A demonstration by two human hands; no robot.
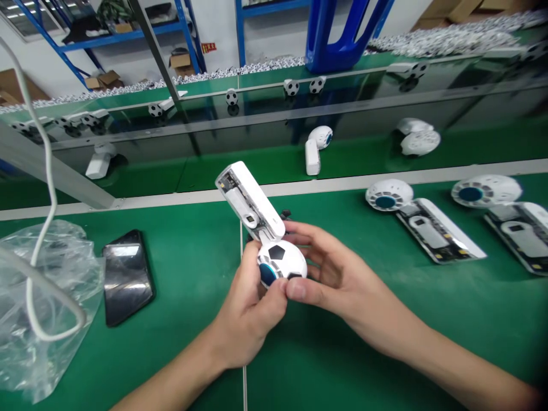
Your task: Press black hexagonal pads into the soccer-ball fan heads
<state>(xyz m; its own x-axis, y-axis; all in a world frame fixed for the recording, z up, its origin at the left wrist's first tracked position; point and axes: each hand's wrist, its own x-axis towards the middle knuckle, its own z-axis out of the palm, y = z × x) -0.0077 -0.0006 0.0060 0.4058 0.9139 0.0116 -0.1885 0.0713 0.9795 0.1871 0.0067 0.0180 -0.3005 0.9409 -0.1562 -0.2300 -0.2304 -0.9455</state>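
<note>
Between my hands is a white device (289,260) with a rounded head bearing black soccer-ball patches and a blue disc. Its long white arm (252,200) tilts up to the left, its side open on a circuit board. My left hand (252,311) grips the head from the left, thumb on its lower edge. My right hand (331,274) has its thumb at the head's lower right and its fingers curled behind, partly hidden. Small dark pieces (286,214) show just behind the device; I cannot make out what they are.
Two similar open devices (389,195) (488,191) lie to the right. A black phone (128,277), a clear plastic bag (55,359) and a white cable (49,171) are left. Past the metal rail (197,197), a belt (205,171) carries white units; small soccer balls (232,97) stand beyond.
</note>
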